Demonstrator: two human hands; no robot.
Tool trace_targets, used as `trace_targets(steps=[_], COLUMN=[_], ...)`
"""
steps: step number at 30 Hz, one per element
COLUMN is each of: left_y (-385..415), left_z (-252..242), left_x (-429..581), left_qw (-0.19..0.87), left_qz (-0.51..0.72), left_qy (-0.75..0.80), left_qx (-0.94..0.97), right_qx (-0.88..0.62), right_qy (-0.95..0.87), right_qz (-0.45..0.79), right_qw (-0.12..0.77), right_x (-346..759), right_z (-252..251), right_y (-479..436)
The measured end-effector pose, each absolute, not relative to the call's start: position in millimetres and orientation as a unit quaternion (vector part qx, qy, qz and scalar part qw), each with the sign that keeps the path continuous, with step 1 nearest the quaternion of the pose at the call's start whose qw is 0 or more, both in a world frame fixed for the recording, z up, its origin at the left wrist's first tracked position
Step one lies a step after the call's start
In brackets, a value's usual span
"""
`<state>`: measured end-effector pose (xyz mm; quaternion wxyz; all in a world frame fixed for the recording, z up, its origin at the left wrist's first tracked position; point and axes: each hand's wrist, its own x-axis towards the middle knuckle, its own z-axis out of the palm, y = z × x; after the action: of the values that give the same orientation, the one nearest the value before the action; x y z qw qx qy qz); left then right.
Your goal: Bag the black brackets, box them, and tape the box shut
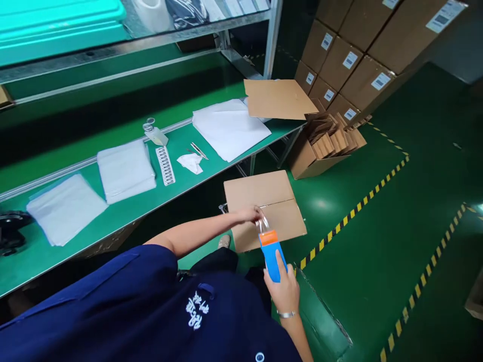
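My right hand (285, 289) is wrapped round a blue tape dispenser (274, 259) with an orange top edge. A strip of clear tape (265, 221) runs up from the dispenser to my left hand (252, 214), whose fingers are pinched on its end. Both hands are over a closed cardboard box (260, 188), which has a seam across its top. The left hand is above the box near the seam, and the dispenser overlaps the box's lower edge.
A green workbench (177, 193) on the left bears stacks of white sheets (126, 171), a bottle (156, 136), a label strip (165, 166) and tweezers (199, 151). An open carton (302, 156) with folded cardboard stands beyond, near stacked boxes (339, 60). Striped tape (352, 213) marks the floor.
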<state>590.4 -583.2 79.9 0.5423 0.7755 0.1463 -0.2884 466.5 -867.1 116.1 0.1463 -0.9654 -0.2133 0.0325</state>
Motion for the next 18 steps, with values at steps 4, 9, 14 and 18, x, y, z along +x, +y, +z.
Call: trace_targets(steps=[4,9,14,18], left_y=[-441,-373,-375,-372], left_z=[69,35,2,-9], left_x=[623,654,662,667], left_qw=[0.462,0.376,0.313,0.278], left_qz=[-0.259,-0.264,-0.282,-0.296], left_qy=[0.239,0.251,0.228,0.211], left_qx=[0.814,0.852,0.878,0.889], right_qx=[-0.965,-0.963,-0.966,-0.97], right_qy=[-0.178,-0.149,-0.132,-0.119], right_qz=[0.116,0.144,0.152,0.156], right_qw=[0.153,0.172,0.162,0.143], right_x=[431,428,444,448], right_z=[119,110,119,132], right_y=[-824,-772,-739,-719])
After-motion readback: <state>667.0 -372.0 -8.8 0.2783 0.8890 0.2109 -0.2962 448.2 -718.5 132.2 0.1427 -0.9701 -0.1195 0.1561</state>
